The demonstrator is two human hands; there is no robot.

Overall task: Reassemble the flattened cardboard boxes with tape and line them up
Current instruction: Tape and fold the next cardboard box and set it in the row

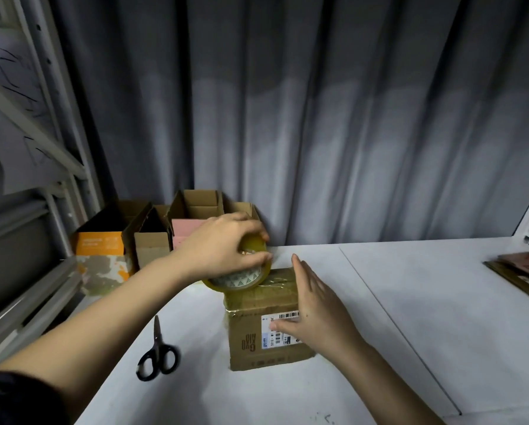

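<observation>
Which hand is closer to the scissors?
Left. The left hand grips the tape roll up beyond the scissors; the right hand is farther away, across the box.

dim room | soft overhead light | wide-angle edge bending | slight blur

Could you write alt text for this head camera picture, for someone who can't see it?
A person's left hand grips a roll of clear tape over a small cardboard box on a white table, while the open right hand steadies the box's side. Black scissors lie to the left, and open boxes stand in a row by a grey curtain.
</observation>
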